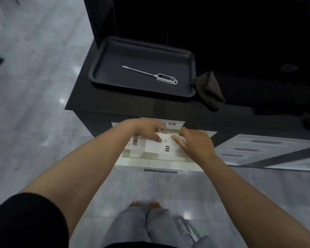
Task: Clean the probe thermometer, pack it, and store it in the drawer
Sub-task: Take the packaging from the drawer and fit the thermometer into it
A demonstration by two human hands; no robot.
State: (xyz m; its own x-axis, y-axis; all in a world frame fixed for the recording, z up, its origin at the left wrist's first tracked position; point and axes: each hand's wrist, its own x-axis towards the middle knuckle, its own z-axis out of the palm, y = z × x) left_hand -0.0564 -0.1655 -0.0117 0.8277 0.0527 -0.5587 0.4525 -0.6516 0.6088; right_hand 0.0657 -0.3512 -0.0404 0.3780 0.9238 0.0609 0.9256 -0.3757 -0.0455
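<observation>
A white probe thermometer [166, 78] with a long metal probe lies in a black tray [100, 68] on top of a dark cabinet. Below the cabinet top, a pale drawer [161, 162] stands pulled out. Inside it lies a white box [157, 145] with a barcode label at its left end. My left hand [147, 130] rests on the box's left part and my right hand [195, 142] on its right part, fingers spread over it. Whether either hand grips the box is not clear.
A dark folded cloth [208, 89] lies on the cabinet top to the right of the tray. A label reading "VR" [174, 124] is stuck above the drawer. Grey glossy floor surrounds the cabinet; my legs and bare feet [145, 205] are below.
</observation>
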